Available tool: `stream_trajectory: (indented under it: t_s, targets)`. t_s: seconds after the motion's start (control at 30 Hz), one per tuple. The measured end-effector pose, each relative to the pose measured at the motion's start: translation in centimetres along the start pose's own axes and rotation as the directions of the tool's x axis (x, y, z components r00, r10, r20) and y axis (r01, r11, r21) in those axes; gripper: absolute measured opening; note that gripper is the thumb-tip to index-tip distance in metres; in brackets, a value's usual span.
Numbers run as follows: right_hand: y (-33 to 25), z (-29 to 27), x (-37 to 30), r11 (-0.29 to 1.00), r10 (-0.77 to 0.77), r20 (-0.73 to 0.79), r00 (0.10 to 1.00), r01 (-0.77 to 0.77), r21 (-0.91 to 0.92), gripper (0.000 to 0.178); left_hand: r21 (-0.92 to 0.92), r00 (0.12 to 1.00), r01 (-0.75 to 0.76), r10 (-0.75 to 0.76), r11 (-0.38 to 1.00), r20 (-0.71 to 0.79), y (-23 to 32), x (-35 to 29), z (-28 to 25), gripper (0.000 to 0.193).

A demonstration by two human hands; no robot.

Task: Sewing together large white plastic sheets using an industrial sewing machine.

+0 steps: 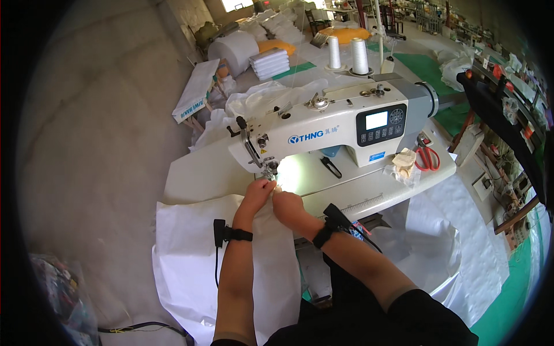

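Head view: left hand (258, 195) and right hand (288, 209) are positioned close together at the needle end of the sewing machine (337, 118). Fingers are curled in; whether material is pinched cannot be told. The white sheet (193, 245) is draped over the front edge of the table (202, 176), beneath the left forearm (236, 279).

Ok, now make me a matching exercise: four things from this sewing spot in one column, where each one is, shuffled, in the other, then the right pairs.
Things
1. Scissors
2. Thread cones
3. Snips
4. White sheet

Places
A. Standing upright behind the sewing machine
B. Hanging down in front of the table
C. At the table's right-hand end, beside a small plastic bag
D. Lying below the machine's arm

Pairs: 1-C, 2-A, 3-D, 4-B
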State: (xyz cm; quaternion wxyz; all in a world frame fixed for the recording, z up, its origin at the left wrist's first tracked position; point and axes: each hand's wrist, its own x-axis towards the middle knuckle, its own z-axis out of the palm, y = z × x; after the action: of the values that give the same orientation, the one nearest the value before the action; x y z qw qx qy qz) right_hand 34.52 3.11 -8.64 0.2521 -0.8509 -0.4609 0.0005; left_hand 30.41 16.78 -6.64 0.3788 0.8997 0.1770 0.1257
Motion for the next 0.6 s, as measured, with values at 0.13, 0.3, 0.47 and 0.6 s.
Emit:
stream_trajectory:
  t_s: [0.13,0.3,0.47,0.6]
  targets:
    - [-0.8,-0.7,-0.4,0.995,-0.044,0.062,0.997,0.049,-0.086,0.025,-0.086,1.0,0.015,-0.015,0.996,0.003,-1.4,0.8,0.3,0.031]
    - [-2.0,0.2,-2.9,0.987,-0.011,-0.077,0.997,-0.001,-0.161,0.031,0.415,0.919,-0.205,0.32,0.886,-0.229,-2.4,1.0,2.2,0.022]
    - [-2.2,0.6,-3.2,0.986,-0.025,-0.107,0.994,0.006,-0.168,0.032,0.552,0.87,-0.037,0.298,0.833,-0.392,-1.5,0.0,3.0,0.017]
    - [-2.1,0.1,-2.8,0.979,0.013,-0.025,1.0,-0.017,-0.202,0.03,0.658,0.769,-0.206,0.536,0.725,-0.349,-0.2,-2.0,2.3,0.017]
